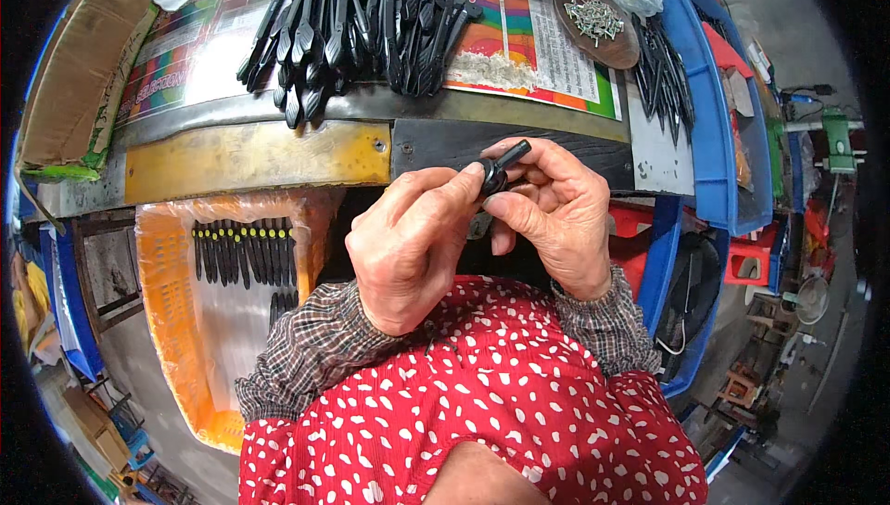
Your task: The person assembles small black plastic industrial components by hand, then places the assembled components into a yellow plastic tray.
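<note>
Nearest, clothing: a red apron with white spots [482,412] fills the lower middle, with checked sleeves [315,347] running up to both wrists.
Left hand: the left hand [408,245] is raised in front of the chest, fingers curled in, thumb and forefinger pinched on the small black plastic piece [501,169].
Right hand: the right hand [561,213] meets it from the other side, fingers bent close together, fingertips gripping the same piece.
Black piece: held between both hands, just in front of the bench edge; its short stem sticks up and to the right above the thumbs.
Orange crate: an orange crate lined with clear plastic [176,319] sits low on the left, beside the left forearm, with a row of black handles [243,250] laid side by side in it.
Bench edge: a worn brass-coloured plate [250,157] and a dark board [445,139] run just beyond the hands.
Bench top: a heap of black handles [357,27] lies on a colourful printed sheet [519,41].
Far right: a brown dish of small metal screws [593,23], and beside it thin dark blades [667,78] against a blue tray [714,125].
Far left: a cardboard box [74,78].
</note>
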A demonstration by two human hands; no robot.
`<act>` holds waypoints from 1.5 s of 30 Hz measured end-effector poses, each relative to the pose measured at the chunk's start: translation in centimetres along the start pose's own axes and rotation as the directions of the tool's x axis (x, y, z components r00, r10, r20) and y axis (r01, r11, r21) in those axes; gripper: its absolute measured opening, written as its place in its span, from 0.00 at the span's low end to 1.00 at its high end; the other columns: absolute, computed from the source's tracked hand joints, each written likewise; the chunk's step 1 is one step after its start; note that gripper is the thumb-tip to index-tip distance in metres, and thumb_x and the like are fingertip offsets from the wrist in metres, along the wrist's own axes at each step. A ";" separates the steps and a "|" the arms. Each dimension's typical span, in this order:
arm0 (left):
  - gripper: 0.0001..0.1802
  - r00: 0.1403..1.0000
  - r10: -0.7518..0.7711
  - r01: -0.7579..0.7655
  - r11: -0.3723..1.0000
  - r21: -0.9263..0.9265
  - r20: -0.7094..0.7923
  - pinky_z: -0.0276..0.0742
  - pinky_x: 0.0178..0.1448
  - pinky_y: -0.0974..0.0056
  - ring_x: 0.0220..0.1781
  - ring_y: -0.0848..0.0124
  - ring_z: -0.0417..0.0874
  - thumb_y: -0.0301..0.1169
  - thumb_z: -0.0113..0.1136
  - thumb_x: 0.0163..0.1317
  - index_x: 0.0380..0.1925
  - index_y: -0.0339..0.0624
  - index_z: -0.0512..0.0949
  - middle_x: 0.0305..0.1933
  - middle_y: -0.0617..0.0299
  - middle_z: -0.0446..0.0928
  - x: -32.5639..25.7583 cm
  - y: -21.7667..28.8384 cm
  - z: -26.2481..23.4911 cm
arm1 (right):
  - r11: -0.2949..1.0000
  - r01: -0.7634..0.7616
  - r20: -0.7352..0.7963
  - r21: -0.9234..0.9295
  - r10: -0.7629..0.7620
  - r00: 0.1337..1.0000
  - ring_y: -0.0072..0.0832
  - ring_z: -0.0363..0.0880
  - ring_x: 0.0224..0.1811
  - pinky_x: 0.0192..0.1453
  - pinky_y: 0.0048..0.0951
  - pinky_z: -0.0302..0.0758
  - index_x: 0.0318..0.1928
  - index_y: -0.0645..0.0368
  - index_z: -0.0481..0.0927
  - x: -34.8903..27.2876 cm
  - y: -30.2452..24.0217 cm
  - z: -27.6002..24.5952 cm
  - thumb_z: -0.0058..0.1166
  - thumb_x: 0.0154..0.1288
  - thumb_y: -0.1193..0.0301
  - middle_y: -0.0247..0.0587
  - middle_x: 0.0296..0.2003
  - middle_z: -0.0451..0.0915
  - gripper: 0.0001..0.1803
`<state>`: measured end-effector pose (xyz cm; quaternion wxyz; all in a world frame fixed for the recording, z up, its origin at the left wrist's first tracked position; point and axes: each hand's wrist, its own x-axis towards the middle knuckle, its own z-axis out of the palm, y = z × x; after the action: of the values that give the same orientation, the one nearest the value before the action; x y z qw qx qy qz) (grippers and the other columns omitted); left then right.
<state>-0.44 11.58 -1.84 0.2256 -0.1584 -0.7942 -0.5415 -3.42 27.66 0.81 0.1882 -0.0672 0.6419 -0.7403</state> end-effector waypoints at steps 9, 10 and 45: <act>0.12 0.883 -0.447 0.455 0.738 -0.499 0.145 0.75 0.36 0.73 0.34 0.78 0.80 0.16 0.58 0.56 0.42 0.30 0.77 0.34 0.59 0.80 -0.2 1.2 -0.3 | 0.943 0.281 0.019 -0.179 -0.282 0.959 0.14 0.75 0.29 0.30 0.15 0.72 0.61 0.62 0.61 0.2 0.9 0.6 0.64 0.55 0.74 0.37 0.37 0.76 0.34; 0.12 0.884 -0.445 0.454 0.738 -0.500 0.146 0.75 0.36 0.73 0.34 0.78 0.80 0.16 0.58 0.56 0.42 0.30 0.77 0.34 0.59 0.80 -0.3 1.2 -0.4 | 0.939 0.263 0.019 -0.220 -0.265 0.964 0.14 0.74 0.28 0.29 0.15 0.71 0.61 0.61 0.58 0.2 0.5 0.7 0.63 0.56 0.73 0.36 0.36 0.75 0.36; 0.12 0.824 -0.529 0.527 0.578 -0.623 0.205 0.71 0.33 0.79 0.33 0.85 0.75 0.16 0.57 0.58 0.43 0.30 0.76 0.37 0.65 0.78 -0.5 1.8 -0.5 | 0.897 0.319 0.014 -0.308 -0.331 0.944 0.11 0.71 0.25 0.27 0.11 0.67 0.61 0.62 0.57 -0.2 0.5 0.6 0.63 0.57 0.66 0.35 0.32 0.72 0.37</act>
<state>0.99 11.79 -0.57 -0.0145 0.0171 -0.5625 -0.8265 -2.97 27.14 0.40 0.0369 -0.1871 0.7319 -0.6542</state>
